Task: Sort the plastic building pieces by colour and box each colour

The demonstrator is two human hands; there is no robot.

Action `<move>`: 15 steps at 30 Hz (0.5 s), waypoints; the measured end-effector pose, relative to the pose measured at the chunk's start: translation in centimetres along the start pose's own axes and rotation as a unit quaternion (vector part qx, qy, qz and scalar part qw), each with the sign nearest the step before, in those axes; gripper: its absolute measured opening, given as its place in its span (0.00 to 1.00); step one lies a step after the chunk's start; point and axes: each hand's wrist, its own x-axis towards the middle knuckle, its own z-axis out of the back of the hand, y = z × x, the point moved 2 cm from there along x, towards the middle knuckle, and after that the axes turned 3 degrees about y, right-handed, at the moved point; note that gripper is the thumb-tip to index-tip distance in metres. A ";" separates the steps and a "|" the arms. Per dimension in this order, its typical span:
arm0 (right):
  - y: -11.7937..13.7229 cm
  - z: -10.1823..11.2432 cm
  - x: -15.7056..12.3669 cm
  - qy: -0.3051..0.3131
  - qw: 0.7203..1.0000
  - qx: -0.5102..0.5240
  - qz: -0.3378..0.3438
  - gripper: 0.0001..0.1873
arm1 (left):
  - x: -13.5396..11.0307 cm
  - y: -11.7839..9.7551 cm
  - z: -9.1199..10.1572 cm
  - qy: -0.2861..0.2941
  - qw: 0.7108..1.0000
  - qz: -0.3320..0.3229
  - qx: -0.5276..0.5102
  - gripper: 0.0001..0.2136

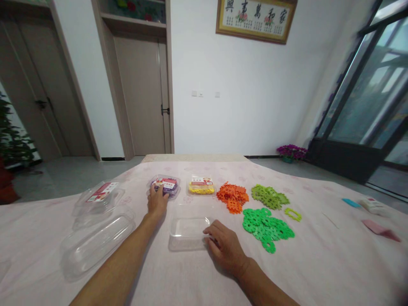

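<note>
Left hand (pixel 157 200) laid on the lidded box of purple pieces (pixel 167 185) at mid-table, fingers draped over its near edge, firm clasp not discernible; right hand (pixel 225 246) loosely open, fingertips touching one empty clear tray (pixel 186 233) nearer the person. Just right of the purple box, one box of yellow pieces (pixel 201 186), then three loose piles: orange pile (pixel 232 196), light green pile (pixel 269 196), bright green pile (pixel 266 225).

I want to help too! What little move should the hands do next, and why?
Probably the right hand slides the empty clear plastic tray toward the loose bright green plastic pieces: it rests on the tray's edge, the tray holds nothing, and that pile lies just to its right.
</note>
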 end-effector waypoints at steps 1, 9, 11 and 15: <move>-0.1 0.0 0.0 -0.004 1.000 0.006 0.004 0.12 | 0.3 0.0 -0.3 0.004 1.000 -0.007 -0.008 0.22; -0.5 0.4 0.4 -0.061 0.997 0.051 0.021 0.12 | 1.4 -0.4 0.1 0.055 0.990 -0.068 -0.115 0.20; -0.5 0.4 0.4 -0.064 0.996 0.054 0.024 0.09 | 1.0 -0.6 0.8 0.066 0.984 -0.072 -0.149 0.20; -0.4 0.6 0.4 -0.077 0.995 0.058 0.033 0.08 | -1.4 -1.0 2.4 0.082 0.967 -0.051 -0.235 0.19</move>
